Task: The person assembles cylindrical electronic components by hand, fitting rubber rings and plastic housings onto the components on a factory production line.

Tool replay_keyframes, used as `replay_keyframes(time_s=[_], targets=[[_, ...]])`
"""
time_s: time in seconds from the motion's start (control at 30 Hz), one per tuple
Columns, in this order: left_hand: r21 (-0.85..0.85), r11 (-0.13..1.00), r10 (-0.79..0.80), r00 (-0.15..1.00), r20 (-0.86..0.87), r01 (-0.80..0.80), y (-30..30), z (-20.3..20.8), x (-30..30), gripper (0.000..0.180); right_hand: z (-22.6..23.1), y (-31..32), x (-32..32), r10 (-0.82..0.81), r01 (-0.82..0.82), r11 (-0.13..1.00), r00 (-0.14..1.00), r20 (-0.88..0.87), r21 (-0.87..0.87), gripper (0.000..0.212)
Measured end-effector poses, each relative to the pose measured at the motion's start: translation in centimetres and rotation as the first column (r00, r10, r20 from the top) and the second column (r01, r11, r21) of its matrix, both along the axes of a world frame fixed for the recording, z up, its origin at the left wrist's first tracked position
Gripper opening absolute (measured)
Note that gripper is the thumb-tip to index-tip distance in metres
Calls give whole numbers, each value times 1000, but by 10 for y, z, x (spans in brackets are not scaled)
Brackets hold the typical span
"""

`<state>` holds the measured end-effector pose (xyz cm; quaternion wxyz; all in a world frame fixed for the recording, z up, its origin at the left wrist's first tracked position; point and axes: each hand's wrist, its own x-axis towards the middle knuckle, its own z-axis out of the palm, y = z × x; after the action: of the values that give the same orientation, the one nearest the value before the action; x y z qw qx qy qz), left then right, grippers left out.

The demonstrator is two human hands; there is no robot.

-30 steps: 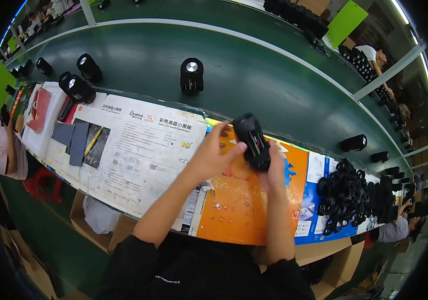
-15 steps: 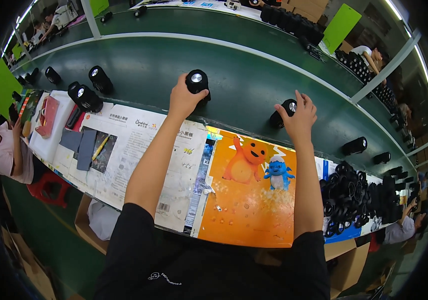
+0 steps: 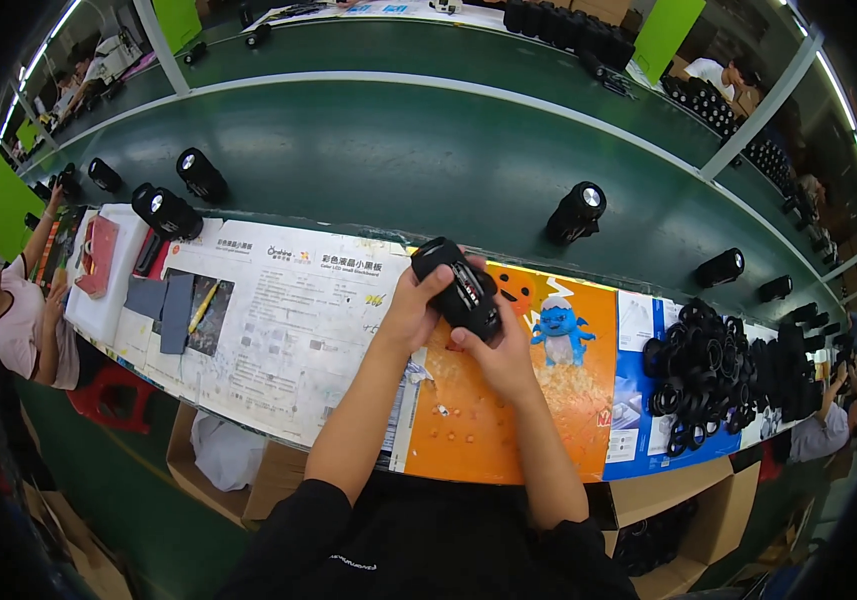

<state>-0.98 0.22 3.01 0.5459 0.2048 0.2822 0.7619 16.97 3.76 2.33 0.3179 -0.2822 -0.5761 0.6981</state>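
Both my hands hold a black cylindrical speaker [image 3: 460, 293] in front of me, tilted, above the orange printed sheet [image 3: 508, 440]. My left hand [image 3: 410, 312] is closed round its left side. My right hand [image 3: 504, 355] grips its lower right side, with the thumb across the near end and the fingers partly hidden behind it. Pale printing shows along the speaker's side. Beyond, on the green belt [image 3: 428, 150], stands another black speaker [image 3: 576, 212] with a round silver top.
More black speakers [image 3: 200, 175] stand along the belt to the left and right. A heap of black rings [image 3: 693, 370] lies on the bench at right. At left are grey cloths [image 3: 176, 310], a yellow pen [image 3: 202, 305] and a foam tray [image 3: 98, 295]. A co-worker [image 3: 23, 320] sits far left.
My left hand has brought the speaker from the belt toward me over the bench. My right hand has left the other speaker on the belt and joined the left on this one.
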Motion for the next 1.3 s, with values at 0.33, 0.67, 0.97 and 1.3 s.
replay_keyframes(time_s=[0.33, 0.67, 0.97, 1.3], targets=[[182, 973, 152, 988, -33, -144, -2, -9, -5, 66, -5, -15, -7, -107, 50, 908, 988, 116, 417, 93], [212, 976, -52, 999, 8, 50, -3, -12, 5, 64, -33, -15, 1, -25, 38, 987, 996, -87, 156, 92], [195, 981, 20, 998, -60, -8, -12, -11, 12, 57, -32, -12, 3, 12, -4, 997, 995, -97, 80, 88], [266, 964, 10, 1000, 11, -12, -1, -20, 25, 55, -35, -3, 12, 34, -29, 988, 999, -26, 154, 90]])
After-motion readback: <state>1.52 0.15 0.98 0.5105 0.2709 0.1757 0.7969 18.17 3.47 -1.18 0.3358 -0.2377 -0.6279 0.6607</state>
